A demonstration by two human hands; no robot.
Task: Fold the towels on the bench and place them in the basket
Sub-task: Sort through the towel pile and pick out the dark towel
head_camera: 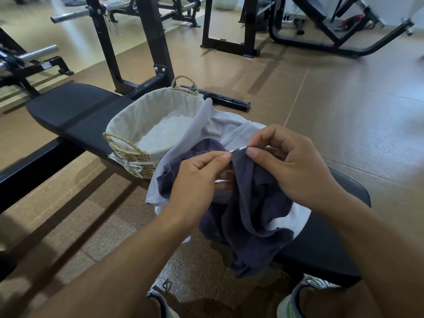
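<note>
The dark towel hangs over the bench, on top of a pale towel. The left hand and the right hand each pinch its top edge, close together. The basket sits just beside, and it looks empty, though the pale towel hides one side. If a pinch slips, the dark towel could slide down to the floor.

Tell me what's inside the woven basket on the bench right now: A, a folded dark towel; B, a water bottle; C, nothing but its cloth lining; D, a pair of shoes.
C: the basket shows only its pale lining, while both hands hold the dark towel beside it.
</note>
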